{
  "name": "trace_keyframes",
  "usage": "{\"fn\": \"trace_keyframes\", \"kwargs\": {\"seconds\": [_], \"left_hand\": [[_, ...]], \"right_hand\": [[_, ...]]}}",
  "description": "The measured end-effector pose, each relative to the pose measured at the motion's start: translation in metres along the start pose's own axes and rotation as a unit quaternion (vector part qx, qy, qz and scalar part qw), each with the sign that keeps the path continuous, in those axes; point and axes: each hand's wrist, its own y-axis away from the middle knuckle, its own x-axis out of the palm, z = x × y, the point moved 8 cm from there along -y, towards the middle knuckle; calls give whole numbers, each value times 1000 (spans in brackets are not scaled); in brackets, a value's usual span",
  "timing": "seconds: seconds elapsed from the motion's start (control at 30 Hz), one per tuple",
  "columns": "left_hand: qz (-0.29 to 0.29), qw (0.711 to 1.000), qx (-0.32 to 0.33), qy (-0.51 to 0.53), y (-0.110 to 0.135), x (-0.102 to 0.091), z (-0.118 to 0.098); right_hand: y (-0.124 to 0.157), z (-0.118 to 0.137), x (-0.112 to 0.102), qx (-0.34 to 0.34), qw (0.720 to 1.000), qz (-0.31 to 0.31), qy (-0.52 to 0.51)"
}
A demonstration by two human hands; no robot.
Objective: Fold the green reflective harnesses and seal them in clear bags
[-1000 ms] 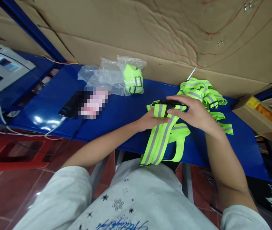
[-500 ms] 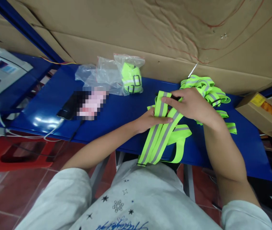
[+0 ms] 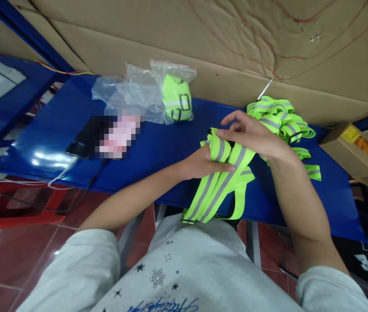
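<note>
My left hand point(image 3: 200, 164) is closed around several layers of a neon-yellow reflective strap point(image 3: 218, 190) with a grey stripe, its thumb lying across the front. The strap's upper end curls over above that thumb, and its lower loops hang over the table edge in front of my shirt. My right hand point(image 3: 252, 135) is at the curled top, one finger touching the strap and the others apart and bent. Behind it lies a heap of similar straps point(image 3: 281, 113) with black buckles. A coiled strap point(image 3: 177, 97) with black buckles sits inside a clear plastic bag.
Flattened clear bags point(image 3: 138, 91) lie at the back of the blue table point(image 3: 158, 143). A black phone point(image 3: 85, 138) and a blurred pink item point(image 3: 119, 136) are on the left. An open cardboard box point(image 3: 354, 151) stands on the right. A red stool point(image 3: 24, 203) is below left.
The upper end of the strap has gone from flat to curled over. My right hand's fingers have lifted and spread from their hold there. The camera view has shifted slightly.
</note>
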Motion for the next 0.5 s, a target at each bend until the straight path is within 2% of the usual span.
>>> {"fn": "trace_keyframes", "kwargs": {"seconds": [0.07, 0.1, 0.23, 0.37, 0.5], "left_hand": [[-8, 1000, 7, -2, -1, -3, 1], [-11, 1000, 12, -1, -2, -4, 1], [-27, 999, 30, 22, -2, -12, -2], [-16, 996, 12, 91, 0, -11, -3], [32, 973, -62, 222, -1, 5, 5]], "right_hand": [[4, 12, -5, -55, 996, -40, 65], [9, 19, -3, -82, 991, -37, 96], [31, 38, 16, -157, 966, 55, 197], [35, 39, 20, -173, 954, 51, 241], [23, 33, 13, -176, 949, 16, 259]]}}
